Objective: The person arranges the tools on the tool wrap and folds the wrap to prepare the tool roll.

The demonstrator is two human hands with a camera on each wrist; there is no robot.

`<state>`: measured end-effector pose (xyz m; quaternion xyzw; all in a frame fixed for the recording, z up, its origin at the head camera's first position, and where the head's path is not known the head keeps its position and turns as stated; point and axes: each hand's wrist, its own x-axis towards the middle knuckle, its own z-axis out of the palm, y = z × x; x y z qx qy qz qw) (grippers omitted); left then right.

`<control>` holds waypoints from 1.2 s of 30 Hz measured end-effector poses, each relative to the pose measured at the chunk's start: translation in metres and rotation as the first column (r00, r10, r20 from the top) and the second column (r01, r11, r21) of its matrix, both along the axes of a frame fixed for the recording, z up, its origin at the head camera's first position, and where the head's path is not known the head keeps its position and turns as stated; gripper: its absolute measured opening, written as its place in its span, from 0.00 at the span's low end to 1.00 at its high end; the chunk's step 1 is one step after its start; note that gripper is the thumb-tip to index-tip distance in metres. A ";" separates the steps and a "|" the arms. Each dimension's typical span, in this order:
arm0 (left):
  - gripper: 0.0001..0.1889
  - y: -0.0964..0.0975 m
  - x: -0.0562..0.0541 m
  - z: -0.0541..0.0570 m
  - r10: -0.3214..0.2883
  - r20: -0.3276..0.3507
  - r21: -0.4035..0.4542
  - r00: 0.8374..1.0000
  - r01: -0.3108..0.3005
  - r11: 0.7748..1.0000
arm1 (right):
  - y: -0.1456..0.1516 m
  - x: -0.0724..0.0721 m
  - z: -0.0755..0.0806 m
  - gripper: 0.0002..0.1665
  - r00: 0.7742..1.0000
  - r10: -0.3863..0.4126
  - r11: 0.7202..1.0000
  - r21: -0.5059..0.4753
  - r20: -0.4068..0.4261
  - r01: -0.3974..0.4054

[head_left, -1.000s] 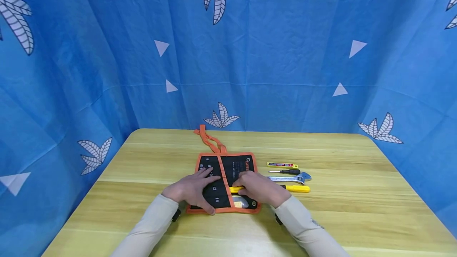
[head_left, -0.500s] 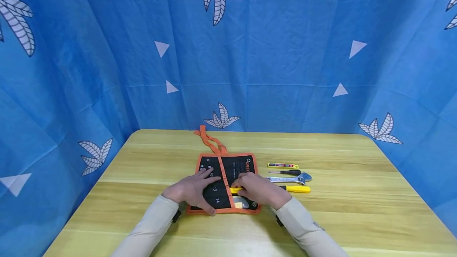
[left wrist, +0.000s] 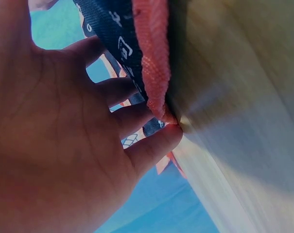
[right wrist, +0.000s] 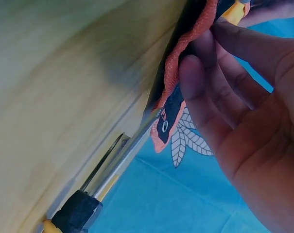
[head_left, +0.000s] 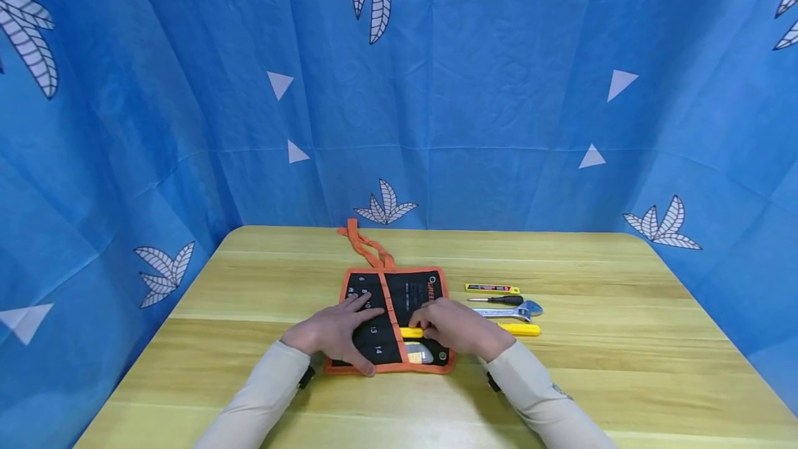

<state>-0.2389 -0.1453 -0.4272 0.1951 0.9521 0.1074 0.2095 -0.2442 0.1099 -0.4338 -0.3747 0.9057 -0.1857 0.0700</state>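
Note:
A black fabric tool roll [head_left: 420, 289] with orange edging and numbered pockets lies unrolled on the table. My left hand [head_left: 337, 331] rests spread on its left part; in the left wrist view those fingers [left wrist: 154, 145] reach its orange edge. A yellow tool handle [head_left: 411, 332] sticks out of a pocket, and my right hand [head_left: 455, 328] pinches it with curled fingers. The tool's other end is hidden in the pocket. Below it, a grey and yellow tool [head_left: 419, 353] sits in the neighbouring pocket; its kind is unclear.
Right of the roll lie a yellow packet-like strip [head_left: 492, 289], a black-handled screwdriver [head_left: 508, 300], an adjustable wrench [head_left: 520, 311] and a yellow-handled tool [head_left: 520, 329]. Orange ties [head_left: 368, 248] trail from the roll's top. A blue curtain [head_left: 511, 89] hangs behind the table.
My right hand has shifted slightly to the right along the yellow handle and now covers the black collar of the tool on the table. The left hand stays in place.

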 end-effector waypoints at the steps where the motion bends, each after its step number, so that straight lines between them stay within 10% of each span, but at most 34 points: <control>1: 0.54 0.000 0.000 0.000 0.000 0.001 0.001 1.000 0.000 1.000 | 0.000 0.000 0.000 0.13 1.000 0.005 1.000 -0.003 -0.004 -0.005; 36: 0.53 0.000 0.000 0.000 -0.005 0.010 -0.006 1.000 0.005 1.000 | -0.014 0.000 0.000 0.14 1.000 -0.019 0.999 0.040 0.010 0.019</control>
